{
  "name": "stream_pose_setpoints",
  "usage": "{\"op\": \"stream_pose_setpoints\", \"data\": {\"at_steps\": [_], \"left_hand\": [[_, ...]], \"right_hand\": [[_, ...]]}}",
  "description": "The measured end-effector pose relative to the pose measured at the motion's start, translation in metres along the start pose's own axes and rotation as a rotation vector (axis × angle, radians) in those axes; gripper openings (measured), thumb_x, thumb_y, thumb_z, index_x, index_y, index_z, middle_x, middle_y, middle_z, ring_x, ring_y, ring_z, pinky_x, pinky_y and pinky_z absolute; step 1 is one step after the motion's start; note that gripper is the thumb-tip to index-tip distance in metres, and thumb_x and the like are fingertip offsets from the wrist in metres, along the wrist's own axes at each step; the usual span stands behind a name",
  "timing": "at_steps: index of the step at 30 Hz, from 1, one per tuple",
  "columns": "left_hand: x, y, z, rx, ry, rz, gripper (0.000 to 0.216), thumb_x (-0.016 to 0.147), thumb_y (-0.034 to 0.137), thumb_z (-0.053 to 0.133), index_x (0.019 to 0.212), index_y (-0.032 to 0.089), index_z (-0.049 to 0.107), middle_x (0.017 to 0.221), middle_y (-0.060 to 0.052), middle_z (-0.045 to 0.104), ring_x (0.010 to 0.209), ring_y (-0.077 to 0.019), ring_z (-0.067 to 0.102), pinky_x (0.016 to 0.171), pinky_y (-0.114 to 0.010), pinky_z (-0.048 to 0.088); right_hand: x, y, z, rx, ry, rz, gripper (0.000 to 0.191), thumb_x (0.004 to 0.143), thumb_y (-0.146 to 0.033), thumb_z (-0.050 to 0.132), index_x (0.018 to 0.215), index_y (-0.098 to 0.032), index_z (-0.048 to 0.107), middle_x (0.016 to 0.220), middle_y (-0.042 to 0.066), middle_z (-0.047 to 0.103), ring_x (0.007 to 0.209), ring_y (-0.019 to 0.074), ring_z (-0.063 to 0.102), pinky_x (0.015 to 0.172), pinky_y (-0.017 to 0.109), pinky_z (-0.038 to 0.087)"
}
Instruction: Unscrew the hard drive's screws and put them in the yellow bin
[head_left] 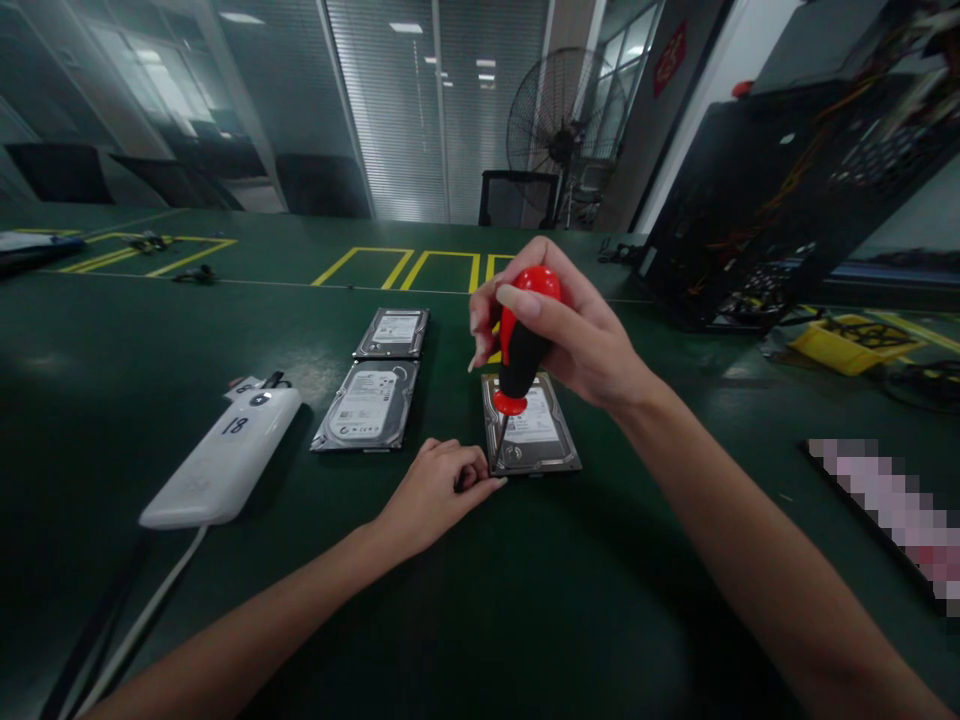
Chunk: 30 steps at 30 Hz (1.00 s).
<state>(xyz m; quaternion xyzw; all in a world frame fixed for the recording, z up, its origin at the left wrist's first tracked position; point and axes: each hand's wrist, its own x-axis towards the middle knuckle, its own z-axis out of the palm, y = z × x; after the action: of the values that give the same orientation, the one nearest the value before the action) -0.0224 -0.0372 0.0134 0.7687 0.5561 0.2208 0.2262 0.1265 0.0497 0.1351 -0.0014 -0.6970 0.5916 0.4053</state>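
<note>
My right hand (577, 335) is closed around the red and black handle of a screwdriver (521, 350), held upright with its tip down on the near left corner of a hard drive (534, 435). My left hand (442, 490) rests on the green table with its fingers curled, fingertips touching that drive's near left corner. Two more hard drives lie to the left: one (366, 405) beside it and another (393, 333) farther back.
A white power bank (221, 460) marked 18, with a cable, lies at the left. A black open computer case (787, 190) stands at the right, with a yellow tray (847, 345) next to it. A standing fan (566, 130) is at the back.
</note>
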Motion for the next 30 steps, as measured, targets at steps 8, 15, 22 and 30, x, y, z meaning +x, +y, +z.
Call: {"op": "stream_pose_setpoints", "data": {"at_steps": [8,15,22,30], "left_hand": [[-0.0006,0.0000,-0.0005,-0.008,-0.004,-0.003,0.023,0.086,0.040,0.058,0.077,0.018,0.059,0.067,0.004,0.054,0.067,-0.0149,0.050,0.072,-0.031,0.033],[0.0004,-0.0009,0.0012,-0.009,-0.006,0.000,0.023,0.086,0.040,0.058,0.078,0.018,0.059,0.068,0.003,0.055,0.067,-0.0149,0.050,0.073,-0.032,0.034],[-0.0003,-0.0003,-0.0004,-0.020,-0.001,-0.007,0.024,0.086,0.041,0.058,0.077,0.018,0.059,0.068,0.004,0.055,0.066,-0.0150,0.050,0.072,-0.032,0.034],[-0.0003,0.0024,-0.0012,-0.026,-0.002,-0.004,0.022,0.087,0.038,0.058,0.079,0.018,0.060,0.069,0.004,0.055,0.067,-0.0143,0.051,0.073,-0.032,0.034]], "right_hand": [[-0.0004,-0.0004,0.0067,-0.074,-0.015,-0.014,0.021,0.086,-0.035,0.055,0.099,-0.024,0.043,0.070,-0.005,0.049,0.062,0.0085,0.053,0.064,0.025,0.054],[0.0000,-0.0054,0.0053,-0.049,-0.019,0.059,0.027,0.090,-0.048,0.042,0.093,-0.021,0.047,0.075,-0.001,0.050,0.068,0.0106,0.054,0.065,0.025,0.054],[0.0006,-0.0005,0.0031,0.009,-0.017,-0.010,0.017,0.090,-0.036,0.049,0.090,-0.019,0.049,0.081,0.000,0.053,0.070,0.0104,0.057,0.063,0.026,0.054],[0.0004,0.0010,0.0024,-0.083,0.034,0.002,0.018,0.085,-0.039,0.053,0.085,-0.023,0.044,0.084,-0.002,0.055,0.075,0.0103,0.058,0.072,0.029,0.055]]}}
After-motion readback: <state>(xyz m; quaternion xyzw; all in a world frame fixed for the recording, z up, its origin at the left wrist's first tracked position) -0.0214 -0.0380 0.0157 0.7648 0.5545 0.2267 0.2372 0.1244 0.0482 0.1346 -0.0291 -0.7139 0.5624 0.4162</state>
